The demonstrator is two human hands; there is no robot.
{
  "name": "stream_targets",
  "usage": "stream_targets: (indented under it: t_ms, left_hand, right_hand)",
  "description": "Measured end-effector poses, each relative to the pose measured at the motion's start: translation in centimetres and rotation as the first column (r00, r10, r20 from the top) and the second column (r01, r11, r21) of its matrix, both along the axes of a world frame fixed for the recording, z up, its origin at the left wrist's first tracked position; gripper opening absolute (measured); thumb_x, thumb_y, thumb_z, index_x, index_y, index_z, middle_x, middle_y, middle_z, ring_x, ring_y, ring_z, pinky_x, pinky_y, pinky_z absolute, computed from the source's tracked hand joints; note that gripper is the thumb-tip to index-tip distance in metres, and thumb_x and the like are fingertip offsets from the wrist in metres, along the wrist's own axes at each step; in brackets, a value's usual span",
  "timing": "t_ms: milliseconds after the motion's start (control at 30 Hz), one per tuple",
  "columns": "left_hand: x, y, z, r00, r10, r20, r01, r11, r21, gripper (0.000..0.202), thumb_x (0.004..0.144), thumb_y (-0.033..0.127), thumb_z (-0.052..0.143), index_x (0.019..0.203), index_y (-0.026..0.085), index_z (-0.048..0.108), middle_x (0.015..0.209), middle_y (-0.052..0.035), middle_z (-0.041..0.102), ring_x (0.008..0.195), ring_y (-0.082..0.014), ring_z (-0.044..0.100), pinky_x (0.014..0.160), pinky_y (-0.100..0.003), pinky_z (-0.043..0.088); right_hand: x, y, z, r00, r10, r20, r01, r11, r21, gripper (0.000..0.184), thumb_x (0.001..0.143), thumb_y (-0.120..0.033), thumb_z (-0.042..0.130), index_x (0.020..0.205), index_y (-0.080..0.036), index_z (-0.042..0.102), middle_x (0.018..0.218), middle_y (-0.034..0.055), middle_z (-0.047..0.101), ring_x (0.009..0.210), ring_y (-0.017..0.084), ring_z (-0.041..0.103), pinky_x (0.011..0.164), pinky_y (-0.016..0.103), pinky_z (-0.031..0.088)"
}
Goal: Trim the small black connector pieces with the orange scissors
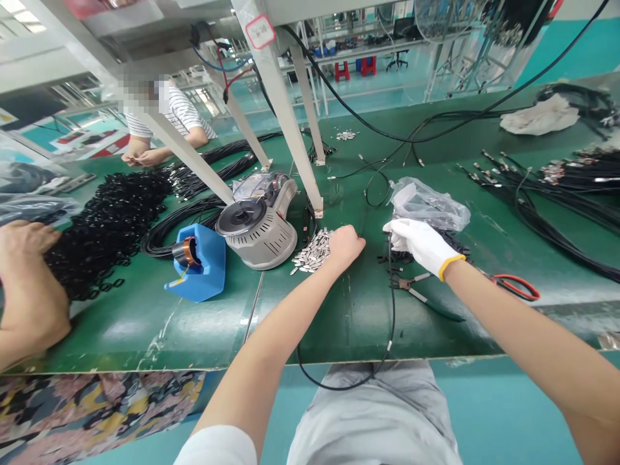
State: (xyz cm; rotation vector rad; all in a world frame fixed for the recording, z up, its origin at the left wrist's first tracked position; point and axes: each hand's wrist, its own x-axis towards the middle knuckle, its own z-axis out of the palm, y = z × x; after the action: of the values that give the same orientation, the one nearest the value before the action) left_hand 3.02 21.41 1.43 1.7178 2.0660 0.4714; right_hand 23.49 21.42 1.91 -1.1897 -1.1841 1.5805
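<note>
My bare left hand (346, 247) is closed at the right edge of a pile of small silvery connector pieces (314, 253). Its fingertips face away, so what they hold cannot be made out. My right hand (419, 244), in a white glove with a yellow cuff, pinches a black cable (393, 310). The cable hangs from the glove, loops below the table edge and passes behind my left forearm. Close under the glove lie small black parts (394, 268) and cutting pliers (411, 283). A clear plastic bag (429, 205) rests just beyond it.
A grey round tape machine (264, 242) and a blue tape dispenser (206, 274) stand left. Black rings (116, 226) heap beside a co-worker's arm (31, 284). Another person's hands (145, 156) are farther back. Red-handled scissors (518, 287) and cable bundles (542, 226) lie right. Shelf posts (285, 116) rise ahead.
</note>
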Motion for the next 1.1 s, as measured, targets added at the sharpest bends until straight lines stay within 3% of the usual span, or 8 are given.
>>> stream_targets:
  t_ms: [67,167,267,400,467,633,867,1100]
  left_hand:
    - [-0.3,-0.3,0.5,0.988,0.01,0.152,-0.013,1.0,0.017,0.002,0.078,0.018,0.064,0.078,0.017,0.062,0.1,-0.0143,0.073,0.107,-0.029,0.07,0.095,-0.04,0.053]
    - [-0.5,-1.1,1.6,0.89,0.006,0.455,0.001,1.0,-0.015,0.005,0.084,0.02,0.059,0.083,0.018,0.054,0.081,-0.0061,0.067,0.075,-0.0169,0.069,0.073,-0.03,0.054]
    - [-0.4,-2.2,3.1,0.77,-0.008,0.638,0.064,0.996,-0.064,0.007,0.092,0.024,0.048,0.087,0.02,0.048,0.065,0.0033,0.052,0.047,-0.0075,0.048,0.051,-0.023,0.041]
    - [0.0,-3.9,4.9,0.486,0.027,0.873,0.276,0.944,-0.182,0.021,0.092,0.033,0.06,0.081,0.018,0.049,0.06,0.0077,0.037,0.041,-0.0029,0.027,0.043,-0.02,0.02]
    - [0.1,-4.4,5.2,0.396,0.059,0.916,0.327,0.923,-0.201,0.026,0.089,0.033,0.069,0.08,0.016,0.053,0.059,0.0085,0.034,0.041,-0.0014,0.024,0.042,-0.019,0.014]
    - [-0.7,-4.3,4.4,0.366,0.075,0.928,0.257,0.95,-0.178,0.031,0.088,0.035,0.076,0.08,0.007,0.066,0.067,-0.0001,0.053,0.043,0.0009,0.032,0.043,-0.017,0.018]
    - [-2.9,-2.4,5.3,0.314,0.111,0.943,0.298,0.931,-0.209,0.03,0.098,0.032,0.061,0.086,0.006,0.069,0.064,-0.0049,0.061,0.04,-0.0016,0.033,0.041,-0.018,0.02]
    - [-3.0,5.6,7.6,0.352,0.229,0.908,0.127,0.949,-0.288,0.037,0.106,0.026,0.043,0.08,0.007,0.062,0.06,-0.0035,0.057,0.036,-0.0012,0.027,0.039,-0.018,0.017]
  right_hand:
    - [0.1,0.2,-0.2,1.0,-0.002,-0.003,0.002,1.0,-0.009,0.041,0.073,-0.055,0.082,0.097,-0.022,0.078,0.076,0.0017,0.068,0.065,0.01,0.057,0.064,0.025,0.053]
    - [0.0,0.5,-0.3,1.0,-0.012,-0.006,0.012,1.0,-0.011,0.04,0.072,-0.054,0.083,0.096,-0.022,0.077,0.077,0.0019,0.069,0.065,0.01,0.058,0.064,0.025,0.053]
    - [-0.7,0.9,-0.1,1.0,-0.013,-0.021,0.013,1.0,-0.004,0.039,0.073,-0.054,0.082,0.094,-0.022,0.077,0.077,0.0016,0.069,0.064,0.01,0.058,0.063,0.024,0.052]
    - [-2.6,1.1,0.7,0.999,-0.007,-0.052,0.009,0.999,0.034,0.038,0.074,-0.054,0.081,0.094,-0.022,0.074,0.078,0.0015,0.071,0.064,0.01,0.06,0.064,0.025,0.052]
    - [-3.5,1.0,1.0,0.998,-0.02,-0.065,0.023,0.998,0.054,0.038,0.074,-0.054,0.08,0.094,-0.022,0.073,0.081,0.0023,0.073,0.066,0.012,0.062,0.066,0.026,0.054]
    - [-3.5,0.3,0.8,0.997,-0.057,-0.05,0.06,0.995,0.074,0.045,0.079,-0.058,0.074,0.109,-0.024,0.072,0.098,0.0055,0.077,0.076,0.014,0.067,0.075,0.029,0.057]
    - [2.0,-2.8,0.9,0.985,-0.137,0.101,0.118,0.978,0.173,0.044,0.085,-0.055,0.073,0.114,-0.022,0.074,0.101,0.0072,0.076,0.091,0.018,0.069,0.088,0.033,0.056]
    - [6.4,-4.5,-0.5,0.912,-0.334,0.239,0.249,0.913,0.323,0.035,0.094,-0.048,0.064,0.115,-0.021,0.073,0.098,0.0064,0.076,0.088,0.019,0.069,0.088,0.036,0.056]
